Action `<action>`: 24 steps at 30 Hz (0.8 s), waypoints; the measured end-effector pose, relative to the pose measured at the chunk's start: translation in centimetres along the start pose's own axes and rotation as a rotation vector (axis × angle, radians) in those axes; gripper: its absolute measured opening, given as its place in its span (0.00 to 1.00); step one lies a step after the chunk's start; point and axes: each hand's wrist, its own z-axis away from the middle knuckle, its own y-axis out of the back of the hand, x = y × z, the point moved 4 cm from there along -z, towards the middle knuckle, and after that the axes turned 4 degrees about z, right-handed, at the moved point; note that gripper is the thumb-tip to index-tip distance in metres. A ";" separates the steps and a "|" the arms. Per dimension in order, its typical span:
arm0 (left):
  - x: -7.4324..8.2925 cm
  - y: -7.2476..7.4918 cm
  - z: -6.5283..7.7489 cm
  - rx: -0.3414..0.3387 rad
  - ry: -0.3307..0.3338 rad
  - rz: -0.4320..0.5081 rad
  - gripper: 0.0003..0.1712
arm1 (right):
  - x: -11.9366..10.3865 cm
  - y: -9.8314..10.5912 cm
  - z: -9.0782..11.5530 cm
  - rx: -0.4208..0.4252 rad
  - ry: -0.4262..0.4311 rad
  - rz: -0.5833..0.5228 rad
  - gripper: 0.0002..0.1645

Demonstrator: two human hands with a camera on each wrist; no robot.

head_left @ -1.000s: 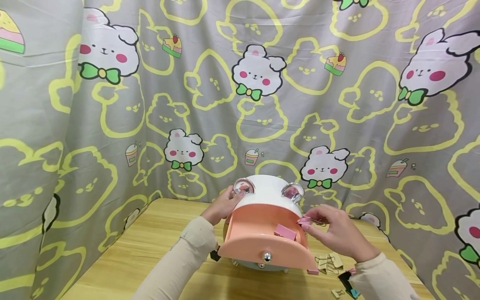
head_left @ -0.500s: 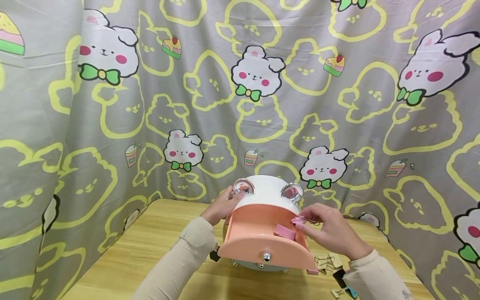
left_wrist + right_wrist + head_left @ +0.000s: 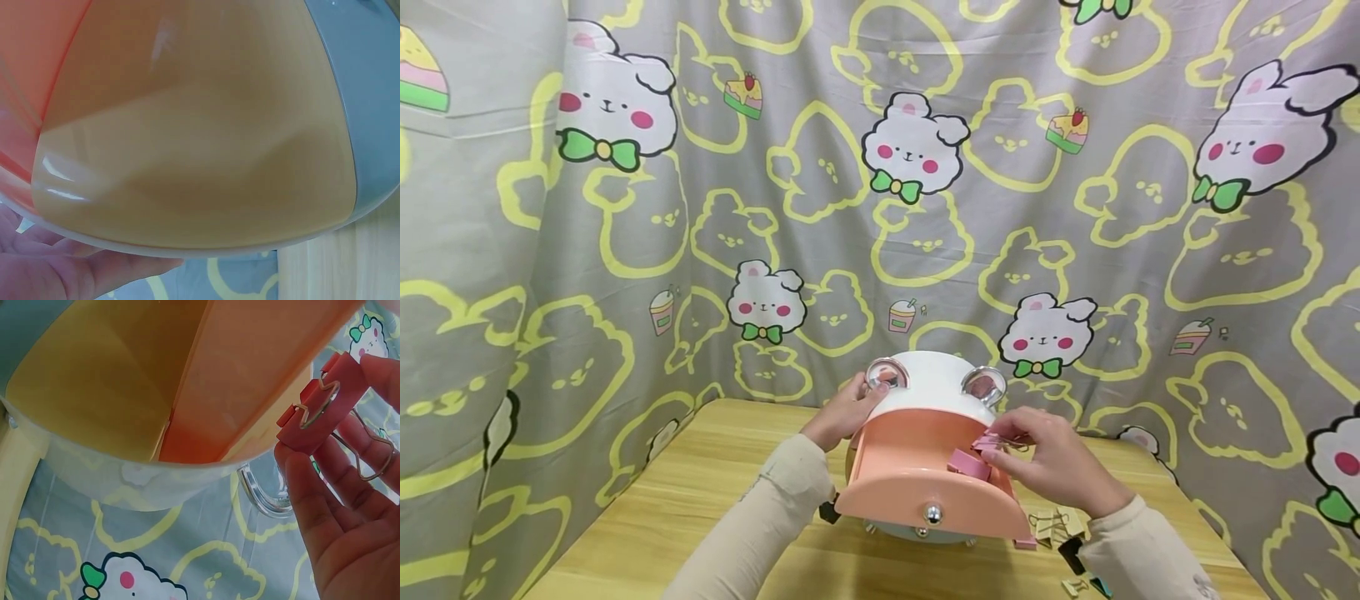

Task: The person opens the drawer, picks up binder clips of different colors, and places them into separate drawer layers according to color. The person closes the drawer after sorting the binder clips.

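A white storage box with clear ears (image 3: 934, 379) stands on the table with its orange drawer (image 3: 932, 504) pulled out. A pink binder clip (image 3: 967, 463) lies inside the drawer at its right. My left hand (image 3: 844, 412) holds the box by its left ear; in the left wrist view part of that hand (image 3: 81, 272) shows behind the rim. Over the drawer's right side, my right hand (image 3: 1060, 458) pinches another pink binder clip (image 3: 987, 442) by its body. In the right wrist view, this clip (image 3: 328, 403) sits between thumb and fingertips, its wire handles showing.
Several cream binder clips (image 3: 1056, 527) lie on the wooden table (image 3: 700, 517) right of the box. Near them are a black clip (image 3: 1072, 556), a teal clip (image 3: 1101, 587) and a pink one (image 3: 1025, 542). A patterned curtain (image 3: 820, 233) hangs behind.
My right hand has moved left with the pink binder clip, from the drawer's right edge to over the clip in the drawer. The left hand and the box have stayed put.
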 end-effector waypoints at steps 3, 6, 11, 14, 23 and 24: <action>-0.1 0.0 0.0 0.000 -0.004 0.002 0.24 | -0.1 -0.2 -0.2 -0.007 0.020 -0.018 0.12; -0.1 0.0 0.0 -0.001 -0.006 0.002 0.24 | -0.2 -0.4 -0.3 -0.015 0.030 -0.041 0.11; -0.1 0.0 -0.1 0.004 -0.016 -0.005 0.25 | -0.2 -0.8 -0.5 -0.041 0.036 -0.083 0.10; -0.1 0.0 -0.1 0.005 -0.019 -0.005 0.25 | -0.2 -1.0 -0.7 -0.059 0.038 -0.093 0.10; 0.0 -0.1 0.0 0.015 -0.004 0.006 0.25 | -0.5 -1.3 -1.1 -0.097 0.058 -0.113 0.10; 0.0 -0.1 0.0 0.016 -0.007 0.007 0.25 | -0.5 -1.3 -1.1 -0.099 0.059 -0.111 0.10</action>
